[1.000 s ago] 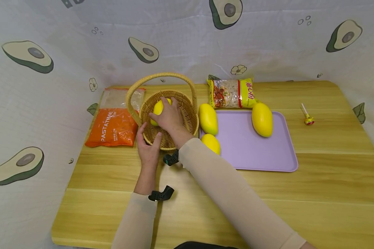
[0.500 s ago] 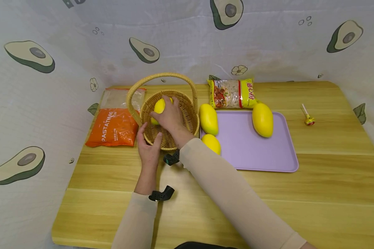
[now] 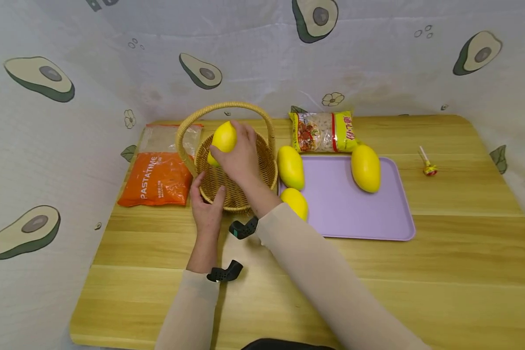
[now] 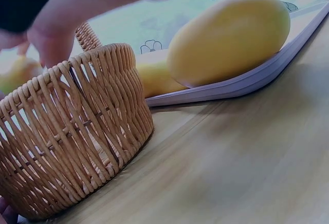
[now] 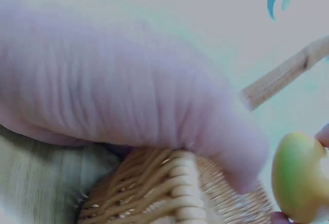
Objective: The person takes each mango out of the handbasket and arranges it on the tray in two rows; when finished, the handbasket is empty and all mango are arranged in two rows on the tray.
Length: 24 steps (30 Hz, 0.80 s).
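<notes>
A yellow mango [image 3: 224,136] is held in my right hand [image 3: 241,158], thumb on its near side and fingers at its far side. It is raised within the wicker basket [image 3: 269,167], under the arched handle. In the right wrist view the mango [image 5: 298,178] shows green and yellow at the right edge. My left hand [image 3: 207,209] rests against the basket's near left side, thumb and fingers spread along the outer wall. The left wrist view shows that woven wall [image 4: 77,131] standing on the table.
A lilac tray [image 3: 354,214] right of the basket has two mangoes [image 3: 290,167] at its left edge and another mango [image 3: 366,168] at its upper right. An orange PASTATIME bag [image 3: 157,180], a yellow food packet [image 3: 321,131] and a lollipop [image 3: 428,165] lie around them.
My right hand has lifted the mango from the basket's bottom, up toward the handle. The left hand stays at the basket's side.
</notes>
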### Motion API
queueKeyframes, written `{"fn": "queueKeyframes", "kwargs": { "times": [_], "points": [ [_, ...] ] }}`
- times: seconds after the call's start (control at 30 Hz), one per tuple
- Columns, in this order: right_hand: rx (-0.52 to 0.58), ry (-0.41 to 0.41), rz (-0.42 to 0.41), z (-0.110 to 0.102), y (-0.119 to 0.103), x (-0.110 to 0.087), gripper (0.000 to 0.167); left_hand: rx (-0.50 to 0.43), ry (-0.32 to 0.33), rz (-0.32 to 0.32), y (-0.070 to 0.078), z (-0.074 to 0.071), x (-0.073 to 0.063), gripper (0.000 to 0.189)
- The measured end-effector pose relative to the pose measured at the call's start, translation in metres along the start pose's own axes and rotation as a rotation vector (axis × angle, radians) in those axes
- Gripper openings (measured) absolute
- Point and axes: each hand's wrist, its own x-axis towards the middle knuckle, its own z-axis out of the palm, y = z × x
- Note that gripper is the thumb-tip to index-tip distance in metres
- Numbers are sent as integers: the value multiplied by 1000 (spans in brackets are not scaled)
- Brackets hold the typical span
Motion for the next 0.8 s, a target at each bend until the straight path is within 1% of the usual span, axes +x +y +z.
{"fn": "queueKeyframes", "kwargs": {
  "times": [0.1, 0.2, 0.3, 0.47, 0.57, 0.67, 0.73, 0.8],
  "points": [
    [-22, -36, -32, -12, -7, -9, 82, 6, 1, 2, 0, -1, 1, 60],
    [-58, -94, -67, -26, -13, -20, 82, 3, -1, 6, 1, -2, 1, 61],
    [-110, -173, -128, -41, -18, -32, 81, 1, 3, 8, 1, -3, 1, 61],
    [-233, -324, -249, -65, -23, -50, 80, -25, 4, 19, 1, -2, 1, 60],
    [-274, -415, -336, -80, -18, -59, 78, -33, -8, 20, 1, -2, 0, 61],
    [-279, -498, -423, -96, -6, -67, 75, -28, -21, 20, 0, -2, 0, 63],
    [-272, -546, -456, -110, 2, -74, 74, -31, -27, 23, 0, -1, 0, 63],
    [-252, -579, -467, -123, 12, -80, 75, -31, -27, 30, -1, -1, 0, 63]
  ]
}}
